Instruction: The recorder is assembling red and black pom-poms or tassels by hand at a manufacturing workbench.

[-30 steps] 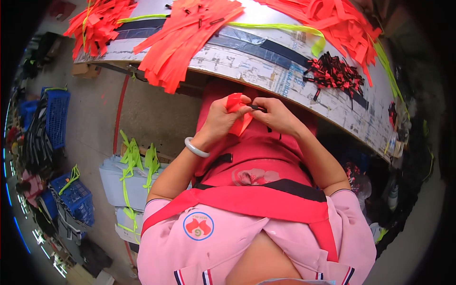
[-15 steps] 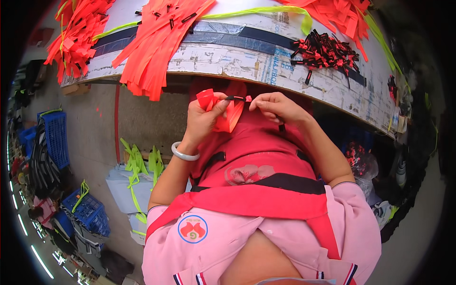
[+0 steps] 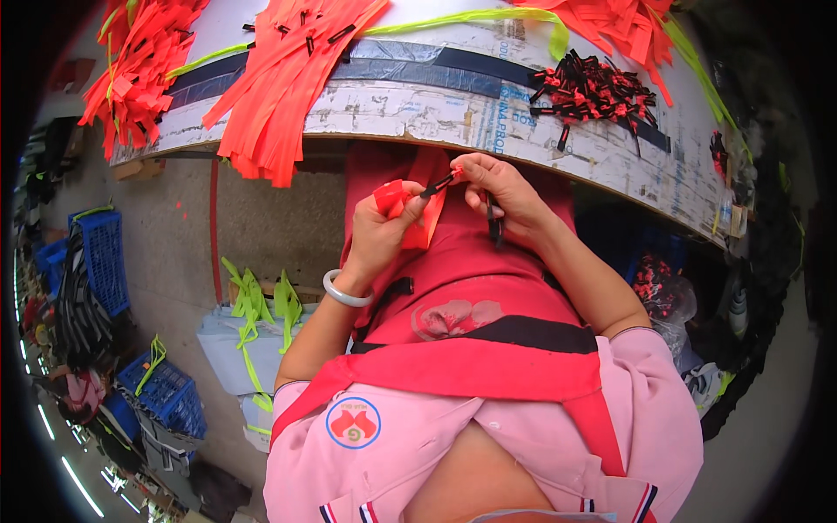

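Our left hand (image 3: 377, 234) pinches a folded orange-red strap (image 3: 403, 202), and our right hand (image 3: 501, 190) holds a small black clip (image 3: 438, 183) against its end. Beyond the right hand, a pile of black clips (image 3: 593, 87) lies on the worktable (image 3: 418, 100); beyond the left, orange strips (image 3: 279, 87) overhang its edge.

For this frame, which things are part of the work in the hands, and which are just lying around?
In hand:
left hand gripping an orange strip
right hand on a small black piece at the strip's end

Lying about:
orange strip pile
heap of black pieces
blue crates
green straps
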Available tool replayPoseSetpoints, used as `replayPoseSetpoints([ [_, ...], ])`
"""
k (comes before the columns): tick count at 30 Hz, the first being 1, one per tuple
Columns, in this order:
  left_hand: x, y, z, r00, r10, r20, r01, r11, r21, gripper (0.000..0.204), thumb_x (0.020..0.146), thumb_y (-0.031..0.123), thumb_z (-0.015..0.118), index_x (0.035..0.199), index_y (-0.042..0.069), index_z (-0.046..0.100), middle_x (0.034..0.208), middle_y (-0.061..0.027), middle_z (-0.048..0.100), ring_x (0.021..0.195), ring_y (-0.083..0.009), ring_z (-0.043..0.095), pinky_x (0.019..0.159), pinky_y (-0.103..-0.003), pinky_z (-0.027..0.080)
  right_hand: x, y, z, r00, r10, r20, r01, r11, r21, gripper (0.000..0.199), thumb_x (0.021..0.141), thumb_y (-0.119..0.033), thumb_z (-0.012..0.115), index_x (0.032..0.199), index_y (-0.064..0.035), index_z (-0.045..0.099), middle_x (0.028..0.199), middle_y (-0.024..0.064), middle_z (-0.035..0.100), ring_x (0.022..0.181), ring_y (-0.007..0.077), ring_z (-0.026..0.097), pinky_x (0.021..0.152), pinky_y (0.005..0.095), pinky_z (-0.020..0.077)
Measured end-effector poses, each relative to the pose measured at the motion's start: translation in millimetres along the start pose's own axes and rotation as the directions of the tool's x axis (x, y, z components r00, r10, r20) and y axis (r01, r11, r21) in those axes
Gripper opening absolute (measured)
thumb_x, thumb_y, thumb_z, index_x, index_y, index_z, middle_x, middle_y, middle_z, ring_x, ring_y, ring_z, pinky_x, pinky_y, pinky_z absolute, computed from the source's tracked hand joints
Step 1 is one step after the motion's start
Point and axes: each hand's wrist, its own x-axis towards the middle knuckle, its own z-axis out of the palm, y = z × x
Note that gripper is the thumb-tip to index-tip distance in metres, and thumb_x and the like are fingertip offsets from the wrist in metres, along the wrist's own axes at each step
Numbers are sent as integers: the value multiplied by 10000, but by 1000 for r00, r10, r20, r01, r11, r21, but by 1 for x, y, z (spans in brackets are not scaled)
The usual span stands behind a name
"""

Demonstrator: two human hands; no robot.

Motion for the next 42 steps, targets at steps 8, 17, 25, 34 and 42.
replayPoseSetpoints([
  [8, 1, 6, 8, 989, -98, 107, 108, 990, -91, 175, 948, 105, 587, 1081, 3, 637, 768, 4, 616, 668, -57, 551, 590, -201, 440, -1, -14, 7, 997, -71, 22, 70, 997, 23, 235, 959, -283, 583, 1044, -64, 587, 875, 32, 656, 519, 8, 511, 351, 139, 269],
  [17, 9, 21, 5, 966, -207, 158, 234, 956, -179, 235, 923, 89, 612, 1113, -47, 632, 878, -59, 678, 701, -89, 608, 626, -228, 509, -26, -29, 23, 998, -56, 20, 59, 953, -296, 225, 937, -218, 621, 1078, -42, 622, 864, 7, 677, 559, -4, 510, 404, 135, 303],
  [25, 13, 6, 14, 990, -44, 133, 72, 975, -212, 176, 903, 71, 633, 1047, -24, 674, 873, -52, 686, 645, -79, 581, 597, -213, 485, -24, -23, 25, 983, -182, 38, 182, 897, -403, 173, 915, -139, 641, 1014, 2, 664, 836, 27, 679, 615, 25, 545, 520, 167, 439],
  [34, 15, 10, 11, 984, -153, 92, 159, 985, -61, 156, 905, 81, 638, 1015, -17, 691, 823, -36, 688, 627, -64, 576, 569, -204, 472, -20, -14, 26, 982, -191, -17, 168, 899, -405, 178, 919, -135, 634, 1000, 20, 664, 791, 23, 668, 582, 25, 523, 510, 168, 435],
  [42, 15, 4, 17, 994, -5, 114, 0, 999, 45, 124, 909, 58, 617, 985, 0, 696, 792, -22, 674, 657, -53, 570, 571, -214, 455, -21, -17, 29, 984, -172, -53, 132, 892, -433, 172, 914, -142, 641, 963, 20, 672, 743, 10, 645, 571, 27, 510, 491, 170, 415],
])
